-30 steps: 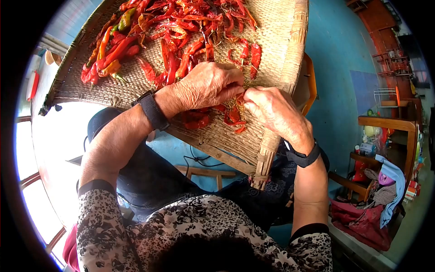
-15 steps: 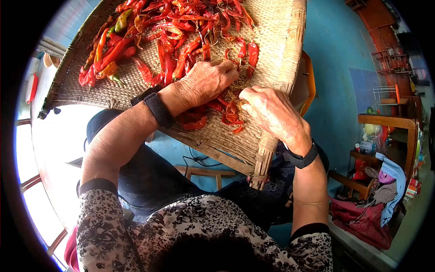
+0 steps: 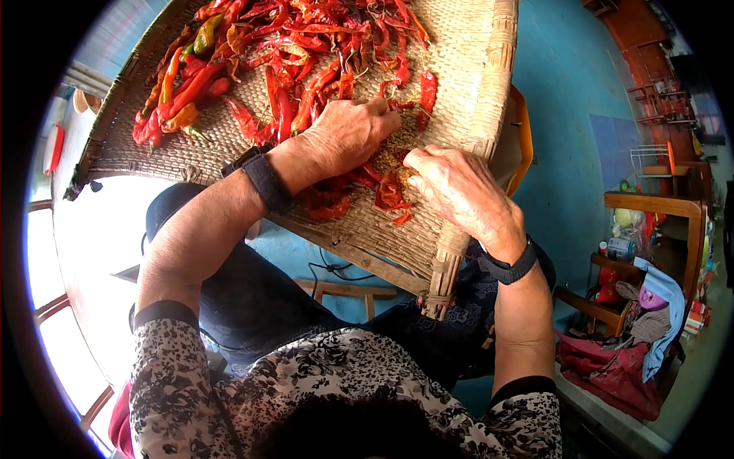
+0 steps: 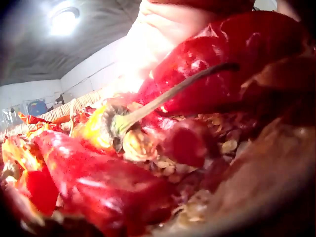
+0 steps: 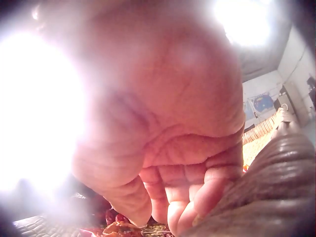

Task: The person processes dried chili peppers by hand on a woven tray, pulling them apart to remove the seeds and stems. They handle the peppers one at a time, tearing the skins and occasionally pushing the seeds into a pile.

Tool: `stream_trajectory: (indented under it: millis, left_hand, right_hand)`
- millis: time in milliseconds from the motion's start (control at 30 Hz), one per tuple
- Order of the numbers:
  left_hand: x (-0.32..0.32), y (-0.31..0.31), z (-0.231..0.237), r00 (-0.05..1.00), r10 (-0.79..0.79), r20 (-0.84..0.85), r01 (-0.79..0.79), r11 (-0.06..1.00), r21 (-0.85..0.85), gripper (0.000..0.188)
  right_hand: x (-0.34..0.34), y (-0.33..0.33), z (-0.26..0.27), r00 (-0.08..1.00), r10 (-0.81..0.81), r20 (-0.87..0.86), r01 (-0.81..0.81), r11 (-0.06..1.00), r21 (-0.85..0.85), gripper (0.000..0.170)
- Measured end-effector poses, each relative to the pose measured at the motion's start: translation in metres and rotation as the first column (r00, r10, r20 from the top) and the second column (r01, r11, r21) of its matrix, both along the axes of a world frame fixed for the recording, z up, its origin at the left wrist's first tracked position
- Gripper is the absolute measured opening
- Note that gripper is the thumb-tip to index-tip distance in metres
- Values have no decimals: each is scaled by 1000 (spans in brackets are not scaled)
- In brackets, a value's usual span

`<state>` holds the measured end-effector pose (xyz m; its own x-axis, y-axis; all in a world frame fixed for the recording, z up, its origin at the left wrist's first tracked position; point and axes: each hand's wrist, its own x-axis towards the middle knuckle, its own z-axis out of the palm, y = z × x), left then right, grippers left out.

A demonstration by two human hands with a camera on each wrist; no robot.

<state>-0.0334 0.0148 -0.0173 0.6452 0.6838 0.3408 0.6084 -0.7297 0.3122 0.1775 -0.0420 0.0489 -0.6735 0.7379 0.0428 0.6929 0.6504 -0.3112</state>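
In the head view my left hand [image 3: 348,130] is low over the woven tray [image 3: 466,69], knuckles up, right at a red dried chili [image 3: 402,73]. Its fingertips are hidden, so I cannot tell whether they grip it. A stemmed red chili [image 4: 98,182] fills the left wrist view, close under that hand. My right hand [image 3: 459,183] hovers by the tray's near right corner, fingers loosely bent. Nothing shows between its thumb and fingers [image 5: 190,192] in the right wrist view. Between the hands are pale seeds [image 3: 397,149] and torn chili pieces [image 3: 391,195].
A large heap of red chilies [image 3: 306,38] covers the tray's far part, with a green one [image 3: 208,34] at its left. The tray's thick bound rim [image 3: 501,53] runs along the right. A wooden chair [image 3: 650,206] with cloths on it stands farther right.
One second ago both hands met over a chili piece; now they are apart. The left has moved slightly left, and the chilies just beyond its fingers have shifted in the last half second.
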Motion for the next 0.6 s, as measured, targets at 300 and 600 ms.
stream_trajectory:
  millis: [300,600]
  left_hand:
    - [-5,-4,16,987,-33,155,32,999,10,25]
    - [-22,-14,40,894,-54,444,124,984,-131,22]
  right_hand:
    - [-1,-2,3,1000,12,-1,-12,995,94,20]
    - [2,-3,0,1000,-27,16,27,1000,11,18]
